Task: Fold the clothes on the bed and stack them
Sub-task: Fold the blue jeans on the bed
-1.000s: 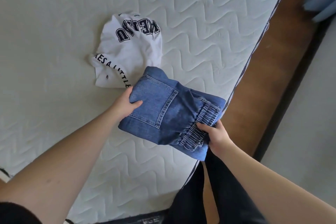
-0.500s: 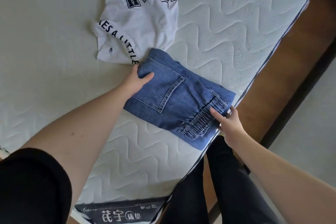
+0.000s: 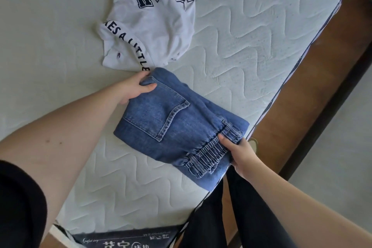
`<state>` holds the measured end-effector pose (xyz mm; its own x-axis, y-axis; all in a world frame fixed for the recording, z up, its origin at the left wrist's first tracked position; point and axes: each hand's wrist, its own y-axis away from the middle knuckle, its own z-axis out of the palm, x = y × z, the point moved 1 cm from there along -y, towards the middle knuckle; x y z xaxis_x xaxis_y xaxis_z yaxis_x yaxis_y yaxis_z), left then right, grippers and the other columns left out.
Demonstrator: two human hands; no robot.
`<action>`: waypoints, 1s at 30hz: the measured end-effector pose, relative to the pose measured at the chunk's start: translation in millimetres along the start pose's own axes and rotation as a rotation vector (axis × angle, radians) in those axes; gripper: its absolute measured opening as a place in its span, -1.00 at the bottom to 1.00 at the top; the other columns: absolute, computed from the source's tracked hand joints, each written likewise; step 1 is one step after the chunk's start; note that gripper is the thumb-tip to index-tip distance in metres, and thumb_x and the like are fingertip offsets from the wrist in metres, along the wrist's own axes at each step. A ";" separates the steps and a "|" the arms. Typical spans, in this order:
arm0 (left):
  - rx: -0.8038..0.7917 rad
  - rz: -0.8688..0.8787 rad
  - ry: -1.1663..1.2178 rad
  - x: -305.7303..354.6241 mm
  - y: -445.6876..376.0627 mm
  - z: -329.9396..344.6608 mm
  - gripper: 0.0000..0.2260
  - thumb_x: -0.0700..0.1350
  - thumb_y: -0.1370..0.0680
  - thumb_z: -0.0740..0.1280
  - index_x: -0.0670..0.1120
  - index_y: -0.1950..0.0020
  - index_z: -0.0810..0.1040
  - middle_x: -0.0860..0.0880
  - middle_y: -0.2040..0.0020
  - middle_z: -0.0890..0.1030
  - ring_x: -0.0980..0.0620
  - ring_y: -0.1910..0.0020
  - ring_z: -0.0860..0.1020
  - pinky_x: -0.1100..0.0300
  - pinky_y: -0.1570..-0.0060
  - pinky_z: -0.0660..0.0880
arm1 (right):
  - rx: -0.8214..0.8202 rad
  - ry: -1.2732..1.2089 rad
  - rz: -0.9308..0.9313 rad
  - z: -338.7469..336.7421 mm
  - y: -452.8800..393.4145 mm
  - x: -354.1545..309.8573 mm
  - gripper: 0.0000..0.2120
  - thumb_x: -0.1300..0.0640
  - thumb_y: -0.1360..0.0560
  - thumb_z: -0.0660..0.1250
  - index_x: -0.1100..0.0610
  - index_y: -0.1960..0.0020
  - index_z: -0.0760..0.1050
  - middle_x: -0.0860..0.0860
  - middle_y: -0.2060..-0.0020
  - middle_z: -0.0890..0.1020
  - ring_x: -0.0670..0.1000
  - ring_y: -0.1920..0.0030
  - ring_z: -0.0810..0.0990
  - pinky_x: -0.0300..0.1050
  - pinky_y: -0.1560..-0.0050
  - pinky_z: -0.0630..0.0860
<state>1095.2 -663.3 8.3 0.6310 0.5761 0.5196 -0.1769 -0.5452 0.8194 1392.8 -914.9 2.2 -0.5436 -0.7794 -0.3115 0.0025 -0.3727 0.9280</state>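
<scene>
A folded pair of blue jeans (image 3: pixel 173 124) lies near the right edge of the white quilted mattress (image 3: pixel 241 42), back pocket up and elastic waistband toward me. My left hand (image 3: pixel 134 88) grips the far left corner of the jeans, thumb on top. My right hand (image 3: pixel 239 151) grips the waistband end at the mattress edge, thumb on top and fingers hidden beneath. A white T-shirt (image 3: pixel 153 24) with dark blue lettering lies loosely folded just beyond the jeans, its lower edge nearly touching them.
The mattress edge runs diagonally at the right, with a brown wooden bed frame (image 3: pixel 302 94) and grey floor (image 3: pixel 342 157) beyond. My dark trousers (image 3: pixel 221 217) stand against the near edge. A dark label (image 3: pixel 124 241) marks the mattress's near corner.
The view has tilted down and nearer. My right hand, which had loosened at the waistband half a second ago, now grips it again. The left hand stays on the far corner.
</scene>
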 end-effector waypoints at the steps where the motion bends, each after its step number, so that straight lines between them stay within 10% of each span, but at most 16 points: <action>1: 0.025 0.039 -0.045 -4.6 0.1 1.8 -0.44 -0.03 -0.55 0.41 0.06 -0.50 0.28 0.02 -0.36 0.49 0.06 -0.21 0.53 0.15 -0.07 0.51 | 0.029 0.043 -0.018 -1.2 -1.0 2.0 -0.60 0.12 -0.35 0.55 0.14 -0.14 0.54 0.04 0.06 0.73 0.05 0.08 0.72 -0.06 0.15 0.67; 5: 0.210 0.198 -0.106 -13.0 -2.9 27.5 -0.48 -0.15 -0.59 0.37 -0.02 -0.52 0.27 0.03 -0.36 0.45 0.03 -0.31 0.46 0.19 -0.22 0.39 | 0.197 0.343 -0.076 -11.3 -8.6 1.1 -0.57 0.07 -0.34 0.59 0.10 -0.12 0.52 -0.02 0.04 0.71 0.01 0.07 0.70 -0.04 -0.02 0.62; 11: 0.214 0.189 -0.132 3.8 -11.0 27.6 -0.54 0.10 -0.53 0.41 0.18 -0.40 0.38 -0.02 -0.43 0.41 0.00 -0.34 0.40 0.02 -0.34 0.36 | 0.174 0.412 -0.248 -25.8 -8.6 -12.2 0.07 -0.12 -0.15 0.65 -0.17 -0.50 0.11 -0.23 -0.13 0.49 -0.16 -0.09 0.58 -0.09 -0.09 0.57; 22: 0.461 0.290 -0.359 17.0 -19.2 44.1 -0.74 0.00 -0.63 0.28 -0.12 -0.23 0.49 -0.06 -0.06 0.56 -0.11 -0.08 0.54 0.15 0.05 0.37 | 0.286 0.775 -0.354 -20.7 -23.3 -21.7 -0.37 -0.09 -0.40 0.52 -0.04 -0.36 0.32 -0.05 -0.15 0.52 0.05 -0.16 0.54 -0.08 -0.05 0.46; 26: 0.696 0.412 -0.560 8.3 15.9 62.4 -0.54 -0.01 -0.64 0.21 -0.14 -0.51 0.28 -0.12 -0.42 0.44 -0.13 -0.35 0.44 -0.02 -0.31 0.36 | 0.488 1.389 -0.719 -4.4 -2.8 -4.2 -0.40 0.06 -0.59 0.26 0.09 -0.56 0.12 0.19 -0.42 0.30 0.21 -0.42 0.29 0.16 -0.41 0.23; 30: 0.859 0.586 -0.769 -24.9 59.8 99.5 -0.51 -0.09 -0.65 0.17 -0.21 -0.56 0.21 -0.16 -0.55 0.27 -0.11 -0.52 0.26 -0.04 -0.50 0.17 | 0.280 1.632 -1.051 18.0 8.5 6.6 -0.38 0.22 -0.58 0.23 0.11 -0.58 0.08 0.13 -0.53 0.22 0.17 -0.54 0.13 0.25 -0.50 0.10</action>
<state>1144.1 -770.8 20.3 0.9458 -0.2201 0.2390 -0.2149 -0.9755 -0.0479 1374.1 -914.1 11.7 0.9252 -0.0428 -0.3771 0.0487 -0.9720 0.2298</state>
